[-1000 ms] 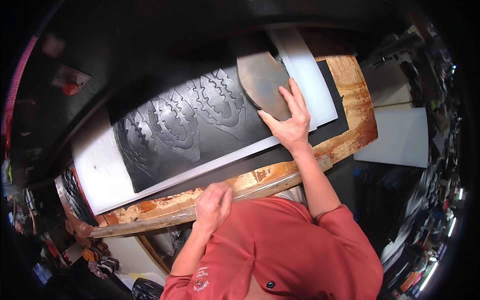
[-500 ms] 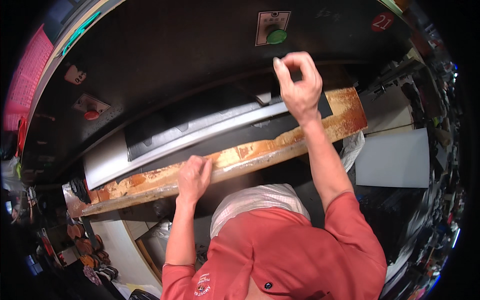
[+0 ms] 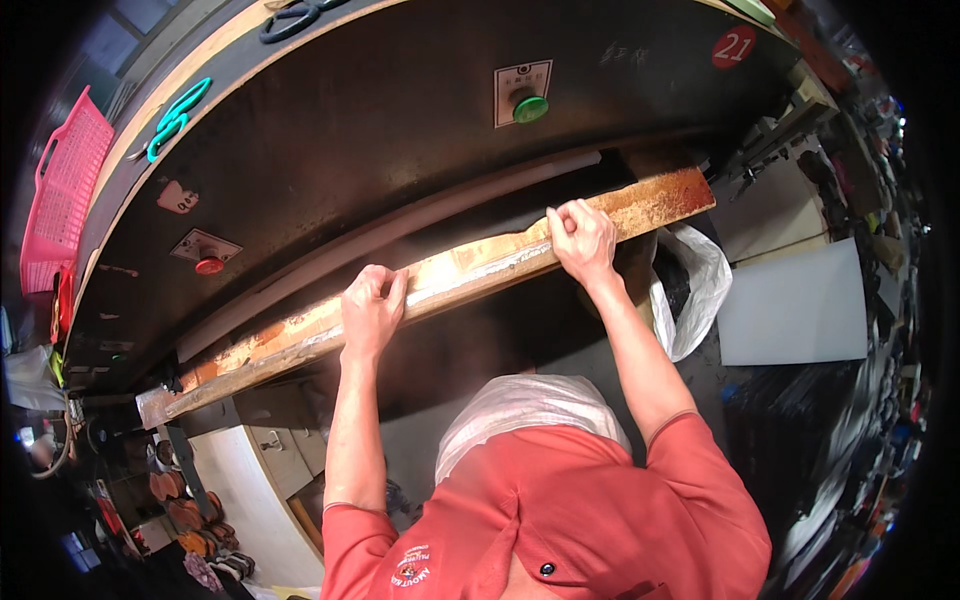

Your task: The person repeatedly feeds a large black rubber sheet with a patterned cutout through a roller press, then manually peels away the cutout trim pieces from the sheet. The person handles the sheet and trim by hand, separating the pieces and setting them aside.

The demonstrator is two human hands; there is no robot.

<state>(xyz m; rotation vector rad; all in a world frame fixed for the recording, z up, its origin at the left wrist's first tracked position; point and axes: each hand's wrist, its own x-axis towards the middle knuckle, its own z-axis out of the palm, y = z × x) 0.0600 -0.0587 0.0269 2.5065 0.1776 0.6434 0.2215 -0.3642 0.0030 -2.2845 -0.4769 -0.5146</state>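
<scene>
A long, worn wooden board with a rounded front edge runs slantwise across the front of a big dark machine panel. My left hand rests on its middle stretch, fingers curled in. Further right along the same board lies my right hand, thumb and fingers drawn together. Whatever either hand might pinch is hidden by the fingers. Behind the board a pale strip and some black material show in the dark gap below the panel.
The panel carries a green button and a red button. Teal-handled scissors lie on the ledge above, beside a pink basket. To the right are a white plastic bag and a white sheet.
My right hand has come down from near the green button onto the board. My left hand stays on the board. Less of the pale strip and black material shows, and the view has shifted.
</scene>
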